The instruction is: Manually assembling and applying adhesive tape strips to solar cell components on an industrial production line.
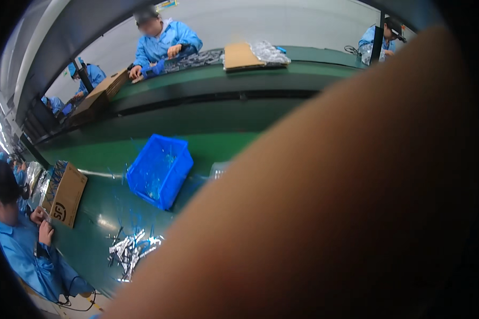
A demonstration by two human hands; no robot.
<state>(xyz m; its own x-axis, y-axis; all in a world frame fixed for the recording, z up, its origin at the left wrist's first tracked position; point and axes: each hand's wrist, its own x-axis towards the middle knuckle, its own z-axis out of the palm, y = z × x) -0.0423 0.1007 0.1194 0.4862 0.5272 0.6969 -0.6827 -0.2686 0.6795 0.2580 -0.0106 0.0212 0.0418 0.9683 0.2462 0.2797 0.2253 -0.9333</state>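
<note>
A blurred, bare hand or arm of mine (303, 207) is held very close to the camera and covers the lower middle and right of the head view. Its fingers cannot be made out, nor can I tell whether it is my left or my right. Anything held there is hidden. Beyond its edge, on the green work surface (98, 260), stands a blue plastic bin (186, 165) with clear and bluish scraps inside. A loose pile of silver and black strips (130, 252) lies nearer, partly covered. The corner of a light grey slotted container (217, 170) peeks out beside the blurred shape.
At the left a co-worker in blue (24, 255) has both hands at a cardboard box (69, 194). Across the line, another person (167, 40) works by dark parts and a cardboard piece (239, 56) with silvery wrap. More people sit at far left and far right.
</note>
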